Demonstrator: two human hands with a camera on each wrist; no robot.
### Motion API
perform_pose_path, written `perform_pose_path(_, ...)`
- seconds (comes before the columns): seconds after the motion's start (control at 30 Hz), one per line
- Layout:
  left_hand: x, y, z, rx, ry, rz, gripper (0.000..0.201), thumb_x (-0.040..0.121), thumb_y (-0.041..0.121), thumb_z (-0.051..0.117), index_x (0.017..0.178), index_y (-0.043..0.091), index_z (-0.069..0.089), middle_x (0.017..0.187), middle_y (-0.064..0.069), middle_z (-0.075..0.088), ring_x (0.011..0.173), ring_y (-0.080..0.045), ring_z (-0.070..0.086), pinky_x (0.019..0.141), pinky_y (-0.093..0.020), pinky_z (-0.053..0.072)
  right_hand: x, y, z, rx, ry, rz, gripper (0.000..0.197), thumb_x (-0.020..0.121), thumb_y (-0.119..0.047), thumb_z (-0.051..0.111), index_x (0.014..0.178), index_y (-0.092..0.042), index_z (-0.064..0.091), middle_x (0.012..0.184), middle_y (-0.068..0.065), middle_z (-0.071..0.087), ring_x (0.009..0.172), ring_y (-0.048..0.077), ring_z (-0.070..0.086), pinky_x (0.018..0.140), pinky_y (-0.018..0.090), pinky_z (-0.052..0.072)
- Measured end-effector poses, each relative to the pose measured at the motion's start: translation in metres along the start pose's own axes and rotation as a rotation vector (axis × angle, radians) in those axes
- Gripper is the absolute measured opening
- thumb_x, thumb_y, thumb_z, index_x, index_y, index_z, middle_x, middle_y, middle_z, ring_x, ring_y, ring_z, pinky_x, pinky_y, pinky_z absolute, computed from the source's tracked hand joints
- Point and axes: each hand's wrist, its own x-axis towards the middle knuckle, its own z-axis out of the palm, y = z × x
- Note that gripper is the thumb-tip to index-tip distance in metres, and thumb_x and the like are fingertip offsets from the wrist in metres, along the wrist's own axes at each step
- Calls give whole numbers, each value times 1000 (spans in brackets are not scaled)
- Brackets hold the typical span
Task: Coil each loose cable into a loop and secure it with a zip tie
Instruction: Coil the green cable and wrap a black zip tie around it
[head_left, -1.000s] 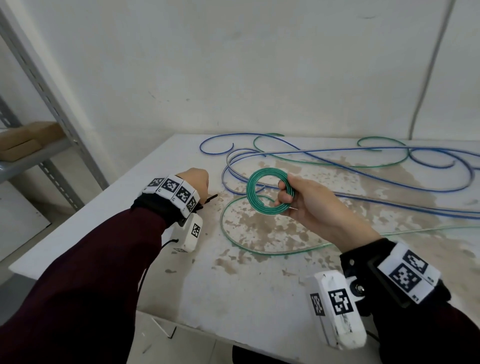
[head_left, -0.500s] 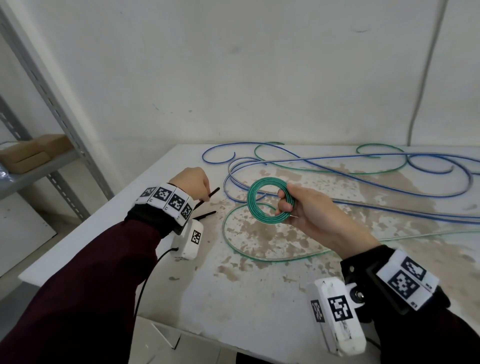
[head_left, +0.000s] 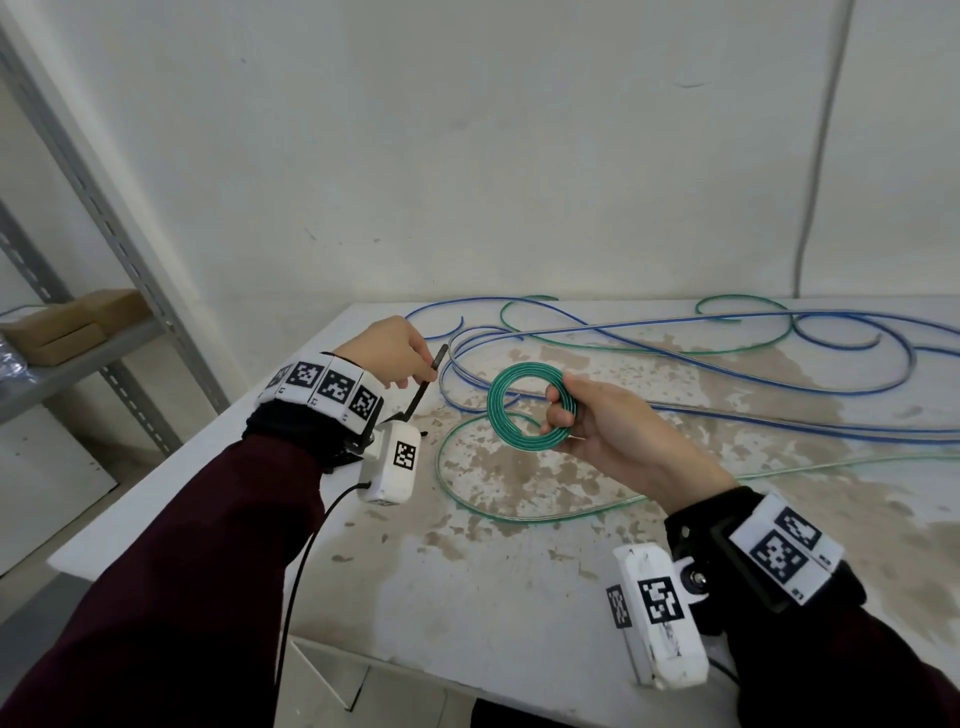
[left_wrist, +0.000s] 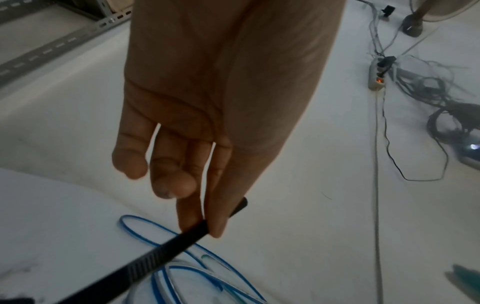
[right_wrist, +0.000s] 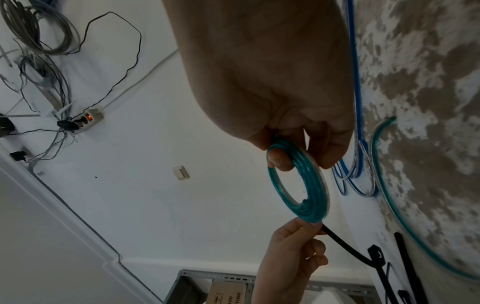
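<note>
My right hand (head_left: 597, 421) holds a small coil of green cable (head_left: 501, 410) upright above the table, thumb and fingers pinching its right side (right_wrist: 298, 185). The cable's loose tail (head_left: 519, 512) trails off the coil across the table. My left hand (head_left: 395, 353) is raised left of the coil and pinches a black zip tie (head_left: 428, 376) near its head, between thumb and fingers (left_wrist: 166, 248). The tie's strap hangs down toward the table. In the right wrist view the tie (right_wrist: 345, 248) runs just below the coil.
Long loose blue cables (head_left: 727, 364) and another green one (head_left: 649, 348) sprawl over the stained white table (head_left: 519, 597). More black zip ties (right_wrist: 405, 265) lie at the table's left side. A metal shelf rack (head_left: 104, 332) with boxes stands to the left.
My left hand has lifted off the table with the zip tie and moved up toward the coil. The right hand has kept the coil nearly still.
</note>
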Motion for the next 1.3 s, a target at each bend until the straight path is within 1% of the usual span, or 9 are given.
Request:
perform_pose_path(0.2,6,-5,9,-285,151,14,9,84,16,71,80,13,63,76,-5,63,51,-13,56,51,-24,46,0,-2,-2,14,4,6,37,105,-27,28,81,-13,51,52,-3,46,63,18,50,68,28,43)
perform_pose_path(0.37,-11,20,10,-625,224,152,8,84,15,71,85,11,64,54,1,61,43,-10,51,58,-30,51,-3,-13,-7,134,-42,43,36,104,-28,29,77,-15,49,52,-4,44,63,16,50,70,27,42)
perform_pose_path(0.53,-33,76,24,-1027,63,395,10,93,9,55,90,4,64,76,-12,73,66,-23,71,70,-30,57,-22,-45,-42,258,-27,-42,33,101,-30,32,76,-16,48,53,-5,41,62,14,52,69,24,46)
perform_pose_path(0.73,-29,146,79,-1410,-191,351,28,97,17,47,78,3,63,65,-9,70,53,-14,63,54,-20,51,-42,-73,-108,123,143,-113,33,102,-31,29,78,-17,46,53,-6,40,65,15,53,71,25,42)
perform_pose_path(0.9,-25,168,129,-1490,-272,366,13,92,-2,51,94,5,63,64,-2,68,53,-8,60,58,-17,51,-49,-68,-140,99,152,-100,34,103,-30,28,78,-15,46,54,-5,39,64,16,51,70,24,42)
perform_pose_path(1.07,-19,162,144,-1451,-257,329,34,90,-6,52,122,5,57,70,-4,67,57,-7,57,66,-18,53,-51,-47,-149,121,35,-22,25,93,-32,36,77,-15,45,52,-5,37,62,15,52,64,21,50)
perform_pose_path(1.13,-19,159,147,-1385,-251,309,27,90,-2,53,116,1,60,80,-6,69,67,-11,60,64,-19,53,-50,-44,-148,47,9,-4,26,95,-32,34,79,-15,45,53,-5,38,63,14,52,65,21,49)
perform_pose_path(1.2,-22,158,149,-1333,-268,286,17,91,-1,52,105,3,63,71,-2,70,61,-10,64,59,-20,52,-49,-43,-147,-22,5,3,30,99,-31,30,79,-15,45,54,-5,38,64,15,50,67,21,46)
perform_pose_path(1.3,-28,160,151,-1283,-339,260,16,94,-2,49,105,4,58,78,-7,73,65,-16,70,60,-25,56,-51,-42,-145,-101,11,9,33,102,-28,28,79,-14,46,55,-4,39,66,16,49,68,21,46)
